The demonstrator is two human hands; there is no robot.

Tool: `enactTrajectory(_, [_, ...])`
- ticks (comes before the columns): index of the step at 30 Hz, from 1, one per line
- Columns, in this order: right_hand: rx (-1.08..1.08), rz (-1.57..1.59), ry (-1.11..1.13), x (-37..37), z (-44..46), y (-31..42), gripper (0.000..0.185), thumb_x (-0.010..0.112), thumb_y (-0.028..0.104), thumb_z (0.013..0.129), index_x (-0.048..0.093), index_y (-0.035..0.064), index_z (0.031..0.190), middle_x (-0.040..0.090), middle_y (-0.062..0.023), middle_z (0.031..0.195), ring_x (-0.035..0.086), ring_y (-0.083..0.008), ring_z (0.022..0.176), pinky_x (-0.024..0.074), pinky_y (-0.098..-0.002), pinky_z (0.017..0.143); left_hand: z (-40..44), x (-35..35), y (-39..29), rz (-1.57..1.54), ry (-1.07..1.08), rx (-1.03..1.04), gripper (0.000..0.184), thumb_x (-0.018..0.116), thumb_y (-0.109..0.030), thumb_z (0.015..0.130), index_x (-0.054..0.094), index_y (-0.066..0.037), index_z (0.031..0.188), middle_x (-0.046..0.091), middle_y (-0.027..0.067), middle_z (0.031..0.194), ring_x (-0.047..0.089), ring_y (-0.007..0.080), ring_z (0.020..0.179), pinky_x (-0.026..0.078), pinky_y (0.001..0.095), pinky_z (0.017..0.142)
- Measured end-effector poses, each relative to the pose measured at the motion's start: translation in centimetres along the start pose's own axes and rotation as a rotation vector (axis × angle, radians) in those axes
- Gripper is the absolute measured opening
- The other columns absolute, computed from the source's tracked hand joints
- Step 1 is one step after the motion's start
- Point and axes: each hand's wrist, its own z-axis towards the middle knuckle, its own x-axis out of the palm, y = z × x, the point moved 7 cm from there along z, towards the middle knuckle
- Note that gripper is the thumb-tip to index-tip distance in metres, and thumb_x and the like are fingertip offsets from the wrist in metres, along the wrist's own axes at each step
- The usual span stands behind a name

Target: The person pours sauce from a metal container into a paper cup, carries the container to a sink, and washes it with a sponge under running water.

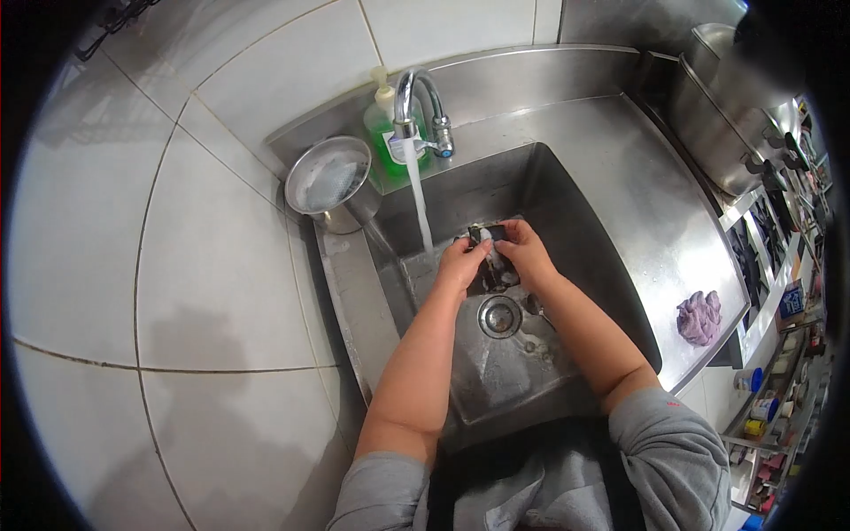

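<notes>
Both hands are inside the steel sink, above its drain. My left hand is closed on the near left side of a dark, flat-looking piece with white foam on it. My right hand grips the same piece from the right, thumbs close together. Its exact kind is hard to make out, as the fingers cover part of it. Left of the hands, water runs from the curved chrome faucet into the sink. Foam and wet patches lie on the sink floor.
A steel pot with a whitish pad inside stands at the sink's left rim. Behind it is a pump bottle of green soap. A crumpled purple cloth lies on the right counter. Large steel pots stand on the stove at right.
</notes>
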Motion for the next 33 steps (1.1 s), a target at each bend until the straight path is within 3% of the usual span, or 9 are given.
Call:
enactTrajectory(7, [-0.574,-1.021,-0.155,2.6,-4.0,7.3,0.065,0.07,0.011,0.072,0.044,0.0075,0.131,0.043,-0.0175,0.127,0.042,-0.0403,0.115,0.0371,-0.0487,0.095,0.5,-1.2,-0.6,-0.205,-0.09,0.159,0.022,0.066,-0.018,0.086,0.062,-0.003,0.1,0.064,0.003,0.091,0.058,0.0117,0.082,0.046,0.0259,0.071])
enactTrajectory(10, [-0.594,-0.844,-0.035,3.3,-3.9,5.5,0.08,0.072,0.017,0.072,0.031,0.0092,0.14,0.037,-0.0207,0.135,0.037,-0.0429,0.122,0.0329,-0.0493,0.102,0.0,-1.4,-1.3,-0.218,-0.121,0.15,0.02,0.067,-0.017,0.085,0.063,-0.004,0.1,0.065,0.0021,0.092,0.058,0.011,0.082,0.046,0.0258,0.072])
enactTrajectory(11, [-0.529,-1.005,-0.023,3.7,-4.4,5.6,0.097,0.075,0.027,0.07,0.017,0.0086,0.146,0.029,-0.0234,0.142,0.028,-0.043,0.131,0.0273,-0.0488,0.107,-0.1,-1.3,-1.3,-0.217,-0.122,0.149,0.02,0.067,-0.017,0.085,0.063,-0.004,0.1,0.065,0.0021,0.092,0.058,0.011,0.082,0.046,0.0258,0.072])
enactTrajectory(15, [-0.452,-1.26,-0.04,4.1,-4.7,5.7,0.104,0.077,0.034,0.069,0.015,0.0046,0.146,0.023,-0.0252,0.146,0.022,-0.0419,0.135,0.0241,-0.0469,0.109,-0.5,-0.8,-1.4,-0.21,-0.08,0.125,0.022,0.067,-0.02,0.086,0.063,-0.003,0.1,0.064,0.0026,0.092,0.058,0.012,0.085,0.045,0.0276,0.076])
enactTrajectory(18, [-0.404,-1.084,-0.021,2.2,-2.5,3.1,0.105,0.076,0.034,0.068,0.014,0.0011,0.146,0.023,-0.0265,0.146,0.024,-0.0385,0.137,0.0255,-0.0439,0.109,-0.5,-0.4,-1.9,-0.16,-0.057,0.097,0.028,0.064,-0.022,0.088,0.062,-0.002,0.107,0.063,0.005,0.098,0.056,0.0138,0.091,0.044,0.0289,0.082])
enactTrajectory(23, [0.002,0.166,0.169,-0.1,-1.1,1.2,0.074,0.062,0.025,0.078,0.03,0.0006,0.14,0.041,-0.0196,0.139,0.045,-0.0287,0.123,0.036,-0.0409,0.103,-1.0,-1.6,-3.3,0.156,-0.265,0.365,0.052,0.056,-0.021,0.092,0.036,-0.009,0.139,0.045,0.0172,0.134,0.048,0.0238,0.117,0.037,0.031,0.096])
enactTrajectory(26, [0.289,1.017,0.297,-1.2,-0.6,0.5,0.053,0.053,0.03,0.082,0.047,0.0051,0.128,0.055,-0.0142,0.127,0.056,-0.0276,0.111,0.042,-0.0453,0.096,-0.3,-2.7,-2.4,0.248,-0.462,0.352,0.056,0.053,-0.018,0.093,0.029,-0.006,0.142,0.041,0.0202,0.137,0.046,0.0262,0.121,0.036,0.0312,0.099])
enactTrajectory(32, [0.183,1.028,0.252,-2.5,-0.8,3.0,0.058,0.053,0.032,0.082,0.044,0.0069,0.134,0.052,-0.0146,0.129,0.055,-0.0305,0.112,0.04,-0.0458,0.098,0.8,-2.6,-0.8,0.166,-0.295,0.256,0.032,0.053,-0.027,0.094,0.057,0.003,0.105,0.063,0.0109,0.091,0.057,0.0179,0.083,0.044,0.0321,0.079])
enactTrajectory(33, [0.13,0.684,0.17,-2.4,-0.8,3.9,0.062,0.053,0.032,0.082,0.04,0.0083,0.138,0.048,-0.014,0.133,0.052,-0.0303,0.115,0.0377,-0.0455,0.099,0.9,-2.7,-1.1,0.297,-0.316,0.265,0.033,0.052,-0.029,0.095,0.058,0.003,0.102,0.063,0.0101,0.087,0.057,0.017,0.081,0.044,0.0316,0.077])
